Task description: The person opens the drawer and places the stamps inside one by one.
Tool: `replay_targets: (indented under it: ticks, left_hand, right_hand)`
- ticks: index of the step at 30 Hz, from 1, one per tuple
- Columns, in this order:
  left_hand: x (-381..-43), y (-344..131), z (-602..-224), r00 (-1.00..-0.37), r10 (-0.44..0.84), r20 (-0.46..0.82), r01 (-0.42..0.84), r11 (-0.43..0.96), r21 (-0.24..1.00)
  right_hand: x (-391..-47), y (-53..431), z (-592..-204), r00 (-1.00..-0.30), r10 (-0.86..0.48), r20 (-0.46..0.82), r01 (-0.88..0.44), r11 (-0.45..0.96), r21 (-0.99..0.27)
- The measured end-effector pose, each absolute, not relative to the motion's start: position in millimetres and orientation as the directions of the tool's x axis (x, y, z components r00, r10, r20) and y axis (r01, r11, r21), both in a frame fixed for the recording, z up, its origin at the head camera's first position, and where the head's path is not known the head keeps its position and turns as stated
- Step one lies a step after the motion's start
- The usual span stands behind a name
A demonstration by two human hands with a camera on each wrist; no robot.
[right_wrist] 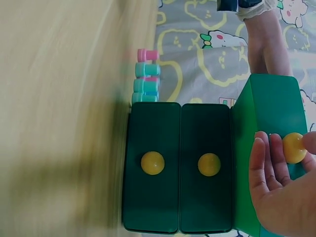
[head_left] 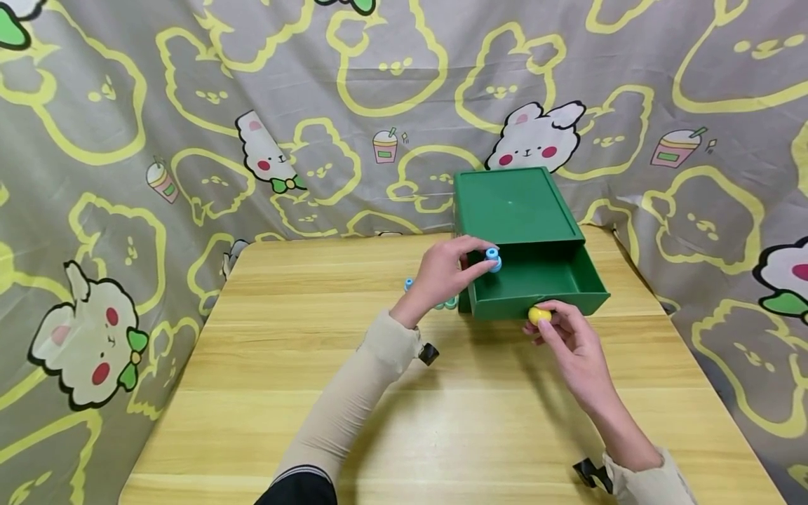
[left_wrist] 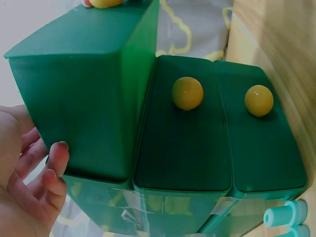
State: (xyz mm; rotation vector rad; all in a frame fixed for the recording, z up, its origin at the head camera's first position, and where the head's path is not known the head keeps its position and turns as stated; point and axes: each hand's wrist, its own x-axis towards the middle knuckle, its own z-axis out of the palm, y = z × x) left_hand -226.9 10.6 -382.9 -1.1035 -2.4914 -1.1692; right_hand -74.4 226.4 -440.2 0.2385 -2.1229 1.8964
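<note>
A green drawer cabinet (head_left: 514, 203) stands at the back right of the table, its top drawer (head_left: 533, 280) pulled out. Over the drawer's left side, my left hand (head_left: 445, 270) pinches a small blue peg-shaped piece (head_left: 493, 259) between thumb and fingertips. In the left wrist view that hand (left_wrist: 34, 177) is beside the drawer's side wall, and the piece is hidden. My right hand (head_left: 571, 344) holds the drawer's round yellow knob (head_left: 539, 315) with thumb and fingers. The right wrist view shows the same knob (right_wrist: 295, 147) at that hand (right_wrist: 286, 197).
Two lower drawers with yellow knobs (right_wrist: 152, 163) are closed. Left of the cabinet stand several teal pieces (right_wrist: 146, 86), a pink piece (right_wrist: 147, 55) and a blue piece (head_left: 409, 283). A patterned curtain (head_left: 353, 175) hangs behind the table.
</note>
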Motion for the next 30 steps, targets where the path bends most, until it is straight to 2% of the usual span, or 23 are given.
replay_targets:
  ticks: [21, 26, 30]
  left_hand:
    - [-220.8, 13.7, -379.4, -0.721, 0.569, 0.396, 0.687, 0.511, 0.516]
    - [-216.0, 19.9, -365.8, -0.678, 0.588, 0.441, 0.734, 0.510, 0.449]
    - [-213.8, 30.8, -355.3, -0.634, 0.609, 0.477, 0.771, 0.452, 0.448]
  right_hand:
    - [-59.0, 223.5, -442.2, -0.938, 0.077, 0.338, -0.326, 0.134, -0.936]
    - [-58.0, 223.1, -442.0, -0.937, 0.078, 0.340, -0.327, 0.142, -0.934]
    - [-57.0, 222.4, -441.1, -0.939, 0.081, 0.335, -0.319, 0.163, -0.934]
